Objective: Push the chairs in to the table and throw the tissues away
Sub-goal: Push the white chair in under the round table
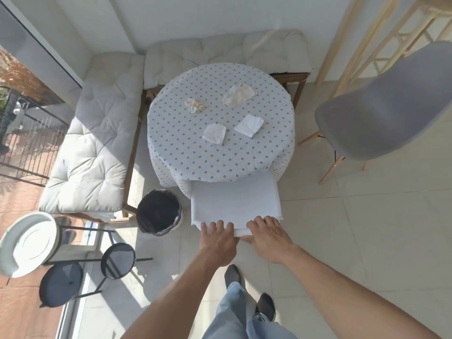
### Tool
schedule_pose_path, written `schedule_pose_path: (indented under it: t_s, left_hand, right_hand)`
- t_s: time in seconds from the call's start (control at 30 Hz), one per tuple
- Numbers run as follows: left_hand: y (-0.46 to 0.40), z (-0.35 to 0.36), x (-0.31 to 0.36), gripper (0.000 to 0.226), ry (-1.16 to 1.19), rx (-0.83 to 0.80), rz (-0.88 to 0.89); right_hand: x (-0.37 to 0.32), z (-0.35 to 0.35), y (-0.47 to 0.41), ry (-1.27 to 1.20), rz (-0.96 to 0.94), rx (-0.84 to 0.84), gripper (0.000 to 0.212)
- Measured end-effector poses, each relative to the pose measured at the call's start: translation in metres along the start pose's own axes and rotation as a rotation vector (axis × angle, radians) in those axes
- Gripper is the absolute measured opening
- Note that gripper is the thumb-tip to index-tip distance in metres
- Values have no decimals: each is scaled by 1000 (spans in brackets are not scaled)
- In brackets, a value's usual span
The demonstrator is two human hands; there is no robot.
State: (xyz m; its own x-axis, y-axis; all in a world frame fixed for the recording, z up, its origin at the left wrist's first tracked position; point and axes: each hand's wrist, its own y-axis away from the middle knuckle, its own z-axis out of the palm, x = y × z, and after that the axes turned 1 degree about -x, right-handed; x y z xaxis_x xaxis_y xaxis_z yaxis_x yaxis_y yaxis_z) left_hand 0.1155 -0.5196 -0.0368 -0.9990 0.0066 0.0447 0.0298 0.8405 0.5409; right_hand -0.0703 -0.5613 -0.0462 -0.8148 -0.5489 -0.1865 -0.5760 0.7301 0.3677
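Note:
A round table (186, 152) with a dotted cloth carries several used tissues: a crumpled one (195, 105), a large stained one (238, 95), and two folded squares (215, 133) (249, 125). A white-covered chair (234, 204) stands at the table's near side, its front tucked under the cloth. My left hand (217, 237) and my right hand (267, 237) both rest on the top of its backrest, fingers spread over the edge. A grey shell chair (381, 113) with wooden legs stands apart at the right, away from the table.
A bin with a black liner (159, 211) stands on the floor left of the white chair. Cushioned benches (97, 143) run along the left and back. A white plant stand (29, 243) and two black round stools (117, 260) sit lower left. Wooden shelving (367, 33) rises at the upper right.

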Motion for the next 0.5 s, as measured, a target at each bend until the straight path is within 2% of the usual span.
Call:
schedule_pose_path:
  t_s: [0.13, 0.23, 0.37, 0.43, 0.5]
  left_hand:
    - [-19, -9, -4, 40, 24, -24, 22]
    - [-31, -24, -6, 49, 43, -117, 46]
    - [-48, -53, -6, 66, 138, -296, 140]
    - [-57, -67, -1, 69, 143, -278, 218]
    - [-68, -78, 11, 69, 149, -218, 252]
  right_hand:
    - [7, -8, -15, 13, 26, -3, 57]
    - [9, -15, -22, 12, 80, -80, 60]
    - [20, -26, -23, -135, 199, -243, 85]
    - [35, -31, -17, -217, 247, -269, 91]
    - [57, -37, -9, -261, 292, -246, 86]
